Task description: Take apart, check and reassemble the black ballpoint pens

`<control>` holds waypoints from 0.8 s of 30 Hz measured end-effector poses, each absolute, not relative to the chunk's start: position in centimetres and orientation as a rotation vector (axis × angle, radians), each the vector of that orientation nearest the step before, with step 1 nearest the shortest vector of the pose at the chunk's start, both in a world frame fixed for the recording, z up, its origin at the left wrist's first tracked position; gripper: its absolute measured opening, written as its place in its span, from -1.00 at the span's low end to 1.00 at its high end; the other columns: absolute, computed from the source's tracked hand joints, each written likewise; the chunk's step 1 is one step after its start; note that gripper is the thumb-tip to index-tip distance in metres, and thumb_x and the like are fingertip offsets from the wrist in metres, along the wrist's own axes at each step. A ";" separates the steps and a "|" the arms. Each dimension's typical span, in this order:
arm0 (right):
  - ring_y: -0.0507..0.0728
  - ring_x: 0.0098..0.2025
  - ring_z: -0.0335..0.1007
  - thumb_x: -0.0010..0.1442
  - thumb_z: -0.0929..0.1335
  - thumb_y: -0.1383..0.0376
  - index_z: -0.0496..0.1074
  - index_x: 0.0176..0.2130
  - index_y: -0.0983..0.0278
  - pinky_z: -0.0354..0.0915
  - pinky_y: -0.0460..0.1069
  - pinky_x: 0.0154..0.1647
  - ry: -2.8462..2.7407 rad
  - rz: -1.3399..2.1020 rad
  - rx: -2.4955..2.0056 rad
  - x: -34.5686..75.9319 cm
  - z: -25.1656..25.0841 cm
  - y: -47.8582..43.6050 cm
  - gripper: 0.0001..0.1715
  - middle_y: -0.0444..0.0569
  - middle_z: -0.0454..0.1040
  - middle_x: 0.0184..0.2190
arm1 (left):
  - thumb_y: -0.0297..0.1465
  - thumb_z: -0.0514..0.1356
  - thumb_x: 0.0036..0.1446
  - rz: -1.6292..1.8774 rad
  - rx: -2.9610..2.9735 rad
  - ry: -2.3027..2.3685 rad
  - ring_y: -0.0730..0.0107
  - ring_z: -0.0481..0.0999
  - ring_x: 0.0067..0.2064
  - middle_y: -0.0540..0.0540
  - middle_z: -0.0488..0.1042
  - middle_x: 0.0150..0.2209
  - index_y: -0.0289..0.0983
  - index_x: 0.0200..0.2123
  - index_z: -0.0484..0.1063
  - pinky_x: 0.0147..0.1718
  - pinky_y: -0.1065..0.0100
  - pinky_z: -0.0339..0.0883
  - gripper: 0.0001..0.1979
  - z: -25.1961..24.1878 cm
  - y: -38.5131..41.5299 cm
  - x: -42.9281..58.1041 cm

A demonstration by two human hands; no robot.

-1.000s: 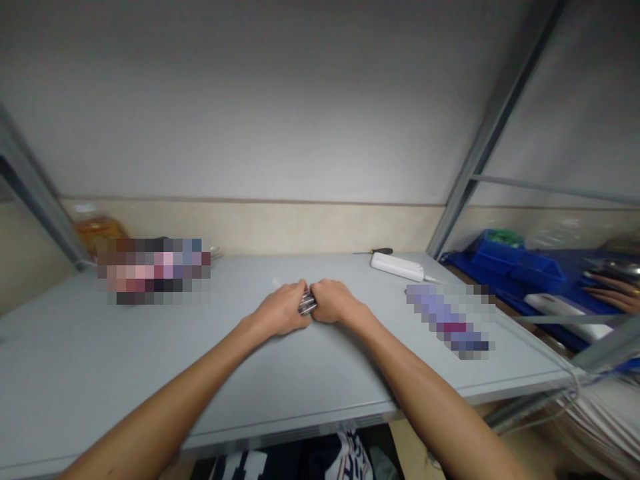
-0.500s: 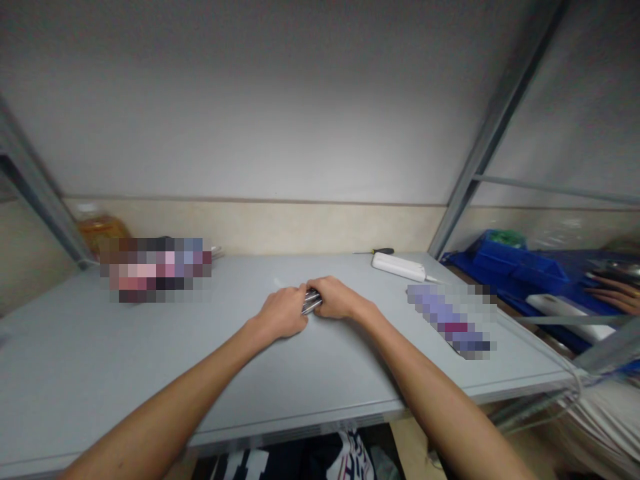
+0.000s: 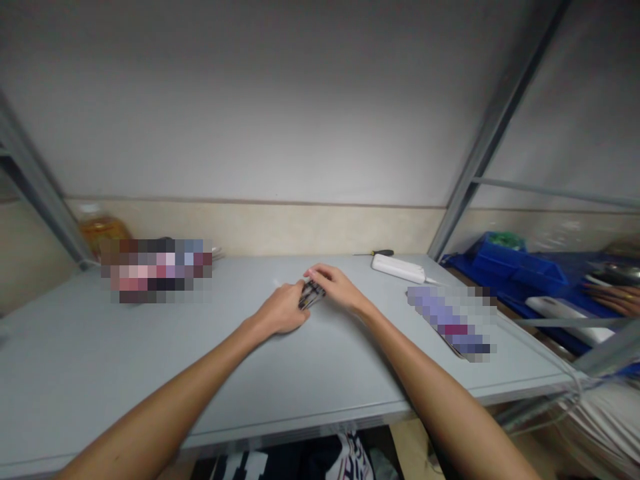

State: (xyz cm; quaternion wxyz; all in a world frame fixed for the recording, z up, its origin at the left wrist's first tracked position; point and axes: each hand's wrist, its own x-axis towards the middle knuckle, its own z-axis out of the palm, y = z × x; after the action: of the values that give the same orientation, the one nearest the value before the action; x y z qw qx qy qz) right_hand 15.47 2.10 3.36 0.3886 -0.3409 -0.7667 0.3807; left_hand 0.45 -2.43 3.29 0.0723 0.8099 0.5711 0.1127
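A small dark-and-silver object with a row of light marks lies between my hands above the middle of the table. My left hand is closed round its left end, the thumb on the near side. My right hand is at its right end, with fingers bent over the far side and their tips pointing left. Those fingers look looser than the left ones. Both hands hide the object's ends, and its exact kind does not show.
The grey table meets a wall. A white power strip and a screwdriver lie at the back right. Nearer is a blurred-out purple item. A bottle of amber liquid stands back left. Blue trays sit beyond the right post.
My right hand has loosened, its fingers lifting and reaching further over the object. The object now shows a dark, marked face instead of shiny silver bars. My left hand stays nearly in place.
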 end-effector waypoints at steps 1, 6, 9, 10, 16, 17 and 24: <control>0.05 -0.33 0.30 0.13 0.23 0.00 0.40 -0.32 0.33 0.21 -0.06 -0.25 -1.937 0.979 -0.860 15.4 3.3 2.1 -0.55 -0.08 0.40 -0.42 | -0.42 0.10 -0.06 0.332 2.427 1.727 0.19 0.50 -0.22 -0.22 0.49 -0.21 -0.30 -0.14 0.27 -0.32 0.35 0.27 -0.66 3.3 -2.5 0.5; 0.06 -0.25 0.33 0.17 0.17 -0.05 0.40 -0.23 0.30 0.22 -0.06 -0.18 -1.896 1.034 -0.857 15.3 2.7 2.4 -0.48 -0.05 0.41 -0.33 | -0.44 0.09 -0.05 0.304 2.450 1.756 0.16 0.50 -0.20 -0.23 0.48 -0.20 -0.31 -0.05 0.21 -0.30 0.33 0.27 -0.58 3.4 -2.9 0.9; 0.06 -0.22 0.33 0.21 0.09 -0.06 0.37 -0.14 0.27 0.23 -0.06 -0.16 -1.847 1.035 -0.883 15.2 2.3 2.7 -0.43 -0.03 0.40 -0.27 | -0.44 0.09 -0.06 0.297 2.458 1.768 0.14 0.50 -0.20 -0.23 0.48 -0.20 -0.29 -0.03 0.19 -0.30 0.32 0.27 -0.56 3.4 -2.9 1.0; 0.06 -0.22 0.33 0.22 0.06 -0.06 0.35 -0.11 0.26 0.23 -0.06 -0.17 -1.831 1.039 -0.886 15.2 2.1 2.8 -0.42 -0.02 0.40 -0.25 | -0.44 0.09 -0.06 0.296 2.462 1.770 0.13 0.50 -0.20 -0.23 0.48 -0.20 -0.29 -0.04 0.19 -0.31 0.32 0.26 -0.56 3.3 -2.8 1.0; 0.06 -0.17 0.34 0.25 0.04 -0.03 0.29 -0.04 0.24 0.24 -0.04 -0.11 -1.865 1.040 -0.863 15.1 2.2 2.5 -0.45 -0.02 0.41 -0.19 | -0.45 0.08 -0.03 0.327 2.459 1.766 0.16 0.50 -0.20 -0.20 0.49 -0.20 -0.28 0.08 0.08 -0.29 0.33 0.26 -0.45 3.3 -2.8 1.1; 0.07 -0.16 0.34 0.25 0.05 -0.03 0.30 -0.04 0.24 0.23 -0.03 -0.08 -1.884 1.037 -0.849 15.1 2.3 2.4 -0.45 -0.02 0.42 -0.19 | -0.45 0.08 -0.03 0.334 2.456 1.767 0.17 0.50 -0.19 -0.19 0.49 -0.19 -0.27 0.11 0.04 -0.28 0.33 0.26 -0.41 3.3 -2.9 1.1; 0.10 -0.10 0.35 0.21 0.09 -0.06 0.41 -0.17 0.27 0.22 -0.01 -0.04 -1.904 1.057 -0.788 14.8 2.7 1.9 -0.43 -0.01 0.45 -0.17 | -0.31 0.12 0.00 0.362 2.519 1.685 0.11 0.49 -0.16 -0.25 0.47 -0.13 -0.31 0.12 0.06 -0.25 0.30 0.29 -0.40 4.0 -2.7 0.6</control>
State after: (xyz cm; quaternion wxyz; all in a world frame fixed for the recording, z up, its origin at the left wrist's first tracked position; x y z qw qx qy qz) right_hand 14.84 1.94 2.68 0.4012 -0.3117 -0.7531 0.4180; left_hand 0.59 -2.70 3.97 0.0445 0.8245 0.5515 0.1183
